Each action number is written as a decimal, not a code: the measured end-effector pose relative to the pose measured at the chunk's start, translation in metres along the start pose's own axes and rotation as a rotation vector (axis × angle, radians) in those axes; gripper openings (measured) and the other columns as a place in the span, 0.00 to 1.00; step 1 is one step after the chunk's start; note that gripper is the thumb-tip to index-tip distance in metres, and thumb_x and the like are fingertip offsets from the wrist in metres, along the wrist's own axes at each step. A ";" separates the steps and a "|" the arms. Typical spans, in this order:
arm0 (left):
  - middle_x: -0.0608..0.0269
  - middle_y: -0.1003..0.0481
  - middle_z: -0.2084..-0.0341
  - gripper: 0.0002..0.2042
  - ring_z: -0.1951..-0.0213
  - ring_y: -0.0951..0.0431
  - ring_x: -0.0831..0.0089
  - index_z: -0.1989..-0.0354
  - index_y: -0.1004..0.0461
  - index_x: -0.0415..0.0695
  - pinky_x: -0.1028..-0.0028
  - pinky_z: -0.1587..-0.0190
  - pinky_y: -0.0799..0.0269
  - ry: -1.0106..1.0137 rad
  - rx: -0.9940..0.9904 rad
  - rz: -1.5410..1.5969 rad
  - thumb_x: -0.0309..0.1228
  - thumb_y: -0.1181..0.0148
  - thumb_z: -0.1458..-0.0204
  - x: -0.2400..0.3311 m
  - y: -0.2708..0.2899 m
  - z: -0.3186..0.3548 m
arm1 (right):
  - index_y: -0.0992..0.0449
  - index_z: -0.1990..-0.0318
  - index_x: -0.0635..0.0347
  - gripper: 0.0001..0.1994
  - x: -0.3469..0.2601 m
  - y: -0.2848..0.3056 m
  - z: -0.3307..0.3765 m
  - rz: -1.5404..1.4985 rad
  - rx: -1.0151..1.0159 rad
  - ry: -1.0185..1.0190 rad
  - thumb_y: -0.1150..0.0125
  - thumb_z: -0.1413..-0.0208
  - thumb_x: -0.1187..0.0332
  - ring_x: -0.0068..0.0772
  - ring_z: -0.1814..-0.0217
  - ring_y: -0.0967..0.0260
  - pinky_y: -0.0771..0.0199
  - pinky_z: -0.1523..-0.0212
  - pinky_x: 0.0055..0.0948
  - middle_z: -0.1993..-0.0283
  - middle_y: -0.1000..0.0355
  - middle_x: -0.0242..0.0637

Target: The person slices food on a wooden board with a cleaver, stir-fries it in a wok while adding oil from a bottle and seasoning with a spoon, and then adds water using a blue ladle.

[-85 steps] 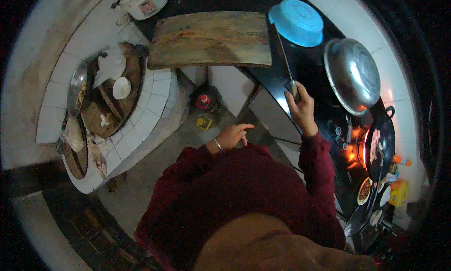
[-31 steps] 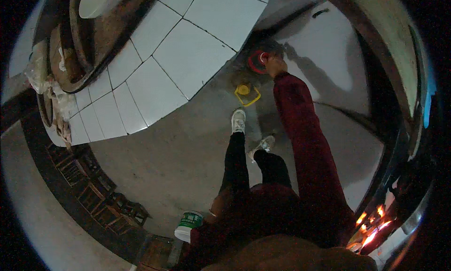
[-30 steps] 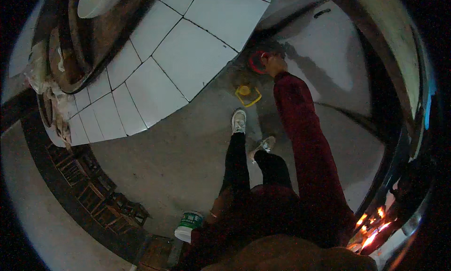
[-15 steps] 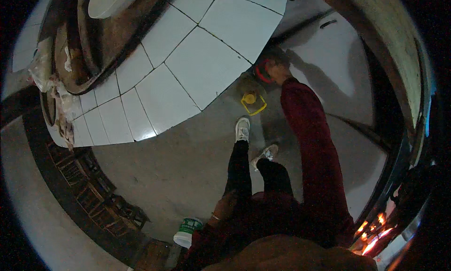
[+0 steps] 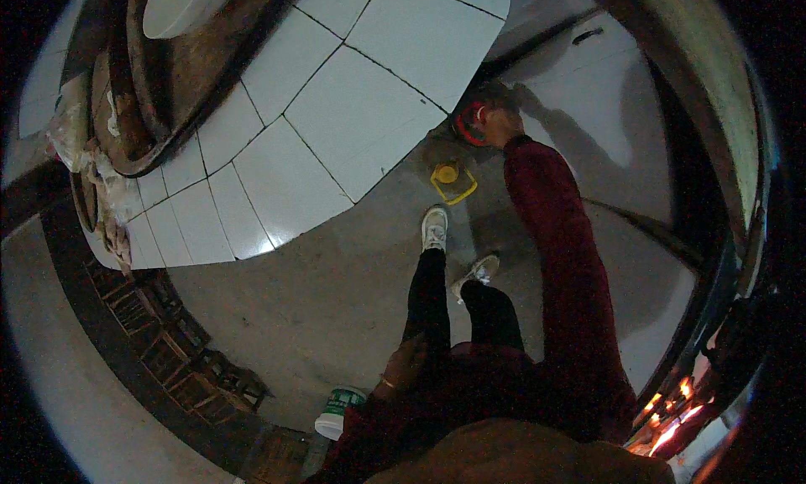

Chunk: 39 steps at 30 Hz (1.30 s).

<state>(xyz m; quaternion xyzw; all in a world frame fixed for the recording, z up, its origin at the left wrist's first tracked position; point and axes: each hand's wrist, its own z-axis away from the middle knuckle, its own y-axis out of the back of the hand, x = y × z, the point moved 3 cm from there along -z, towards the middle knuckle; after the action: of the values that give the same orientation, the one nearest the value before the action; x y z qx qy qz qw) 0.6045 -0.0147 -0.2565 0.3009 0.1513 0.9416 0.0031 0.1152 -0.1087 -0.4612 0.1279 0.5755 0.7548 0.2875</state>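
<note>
My right arm, in a dark red sleeve, stretches forward. At the end of it my right hand [image 5: 500,125] is closed at a red-rimmed round thing [image 5: 471,125] low beside the counter's edge. The fingers are dim, and the kind of thing is hard to make out. Just nearer stands a jug with a yellow cap and yellow handle [image 5: 447,175], on the floor ahead of my shoes. My left hand [image 5: 405,363], with a thin band at the wrist, lies along my left thigh, its fingers stretched out and holding nothing.
A white-tiled counter [image 5: 327,123] fills the upper left, with a large dark wok-like basin [image 5: 201,64] and a white bowl [image 5: 186,5]. Plastic bags [image 5: 105,177] hang at its corner. Wooden stools [image 5: 180,341] line the left. A white-green bucket [image 5: 338,410] stands behind; fire [image 5: 672,417] burns lower right.
The view has shifted slightly, so the counter and basin sit a little more to the left and lower. My right hand stays at the red-rimmed thing; my left hand stays on my thigh.
</note>
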 end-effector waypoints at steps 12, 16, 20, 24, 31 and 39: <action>0.49 0.30 0.57 0.20 0.58 0.28 0.51 0.45 0.40 0.45 0.61 0.59 0.30 -0.213 0.049 -0.067 0.34 0.51 0.47 0.000 0.004 -0.007 | 0.35 0.52 0.59 0.14 0.018 0.020 0.029 -0.739 0.277 -0.089 0.49 0.45 0.65 0.33 0.57 0.34 0.31 0.59 0.25 0.58 0.35 0.34; 0.49 0.30 0.56 0.20 0.56 0.29 0.52 0.44 0.41 0.45 0.61 0.57 0.31 -0.168 -0.022 0.034 0.34 0.53 0.45 0.011 0.001 -0.007 | 0.37 0.50 0.61 0.20 -0.016 0.116 0.077 -1.446 0.534 -0.037 0.41 0.52 0.77 0.22 0.58 0.36 0.34 0.56 0.21 0.58 0.34 0.32; 0.49 0.30 0.56 0.19 0.56 0.28 0.55 0.45 0.41 0.45 0.63 0.57 0.31 -0.099 -0.131 0.066 0.32 0.53 0.45 0.029 0.004 -0.013 | 0.37 0.51 0.62 0.22 -0.067 0.252 0.116 -1.163 0.804 0.336 0.40 0.56 0.78 0.35 0.48 0.37 0.37 0.48 0.32 0.47 0.37 0.47; 0.50 0.29 0.57 0.19 0.57 0.27 0.59 0.45 0.39 0.45 0.64 0.58 0.30 -0.357 -0.006 -0.002 0.31 0.51 0.46 0.026 -0.004 -0.014 | 0.34 0.51 0.57 0.24 -0.110 0.307 0.119 -0.924 0.846 0.514 0.36 0.60 0.75 0.45 0.38 0.48 0.50 0.41 0.47 0.45 0.36 0.43; 0.52 0.28 0.59 0.19 0.57 0.26 0.60 0.46 0.39 0.44 0.65 0.58 0.30 -0.270 -0.009 -0.078 0.30 0.50 0.47 0.023 -0.001 -0.014 | 0.30 0.53 0.55 0.21 -0.143 0.310 0.109 -0.693 0.807 0.447 0.37 0.60 0.69 0.47 0.32 0.61 0.66 0.38 0.51 0.47 0.33 0.34; 0.52 0.30 0.54 0.17 0.57 0.26 0.61 0.49 0.36 0.43 0.64 0.58 0.30 -0.262 -0.015 0.038 0.28 0.50 0.47 0.042 -0.001 -0.018 | 0.35 0.49 0.60 0.21 -0.078 0.212 0.116 -1.271 0.761 0.204 0.46 0.53 0.76 0.45 0.47 0.38 0.36 0.50 0.34 0.48 0.36 0.45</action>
<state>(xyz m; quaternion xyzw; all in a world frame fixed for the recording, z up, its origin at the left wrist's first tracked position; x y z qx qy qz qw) 0.5592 -0.0146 -0.2470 0.4243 0.1368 0.8951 0.0071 0.1778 -0.0984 -0.2155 -0.2093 0.7839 0.2001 0.5492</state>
